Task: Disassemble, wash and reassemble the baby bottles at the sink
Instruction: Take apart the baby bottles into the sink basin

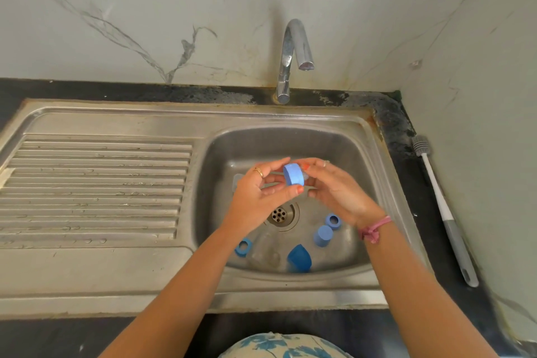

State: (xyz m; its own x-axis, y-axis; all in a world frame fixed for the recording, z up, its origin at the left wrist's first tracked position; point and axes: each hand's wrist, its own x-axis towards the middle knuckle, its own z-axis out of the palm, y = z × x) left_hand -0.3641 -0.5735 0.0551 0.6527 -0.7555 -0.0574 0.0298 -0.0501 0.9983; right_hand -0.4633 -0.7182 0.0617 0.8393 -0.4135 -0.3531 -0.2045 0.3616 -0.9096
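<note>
Over the sink basin (343, 154), my left hand (258, 195) and my right hand (337, 186) together hold a light blue bottle cap (293, 174) between thumb and fingers. On the basin floor lie a blue screw ring (243, 247), a clear bottle (266, 250) on its side, a dark blue cap (300, 258), a light blue cap (323, 236) and a second blue ring (333, 221). Another clear bottle (236, 182) shows partly behind my left hand.
The tap (293, 58) stands behind the basin and no water runs from it. A ribbed steel draining board (96, 186) lies to the left. A grey and white bottle brush (444, 209) rests on the black counter (406, 136) at the right. The drain (280, 214) sits mid-basin.
</note>
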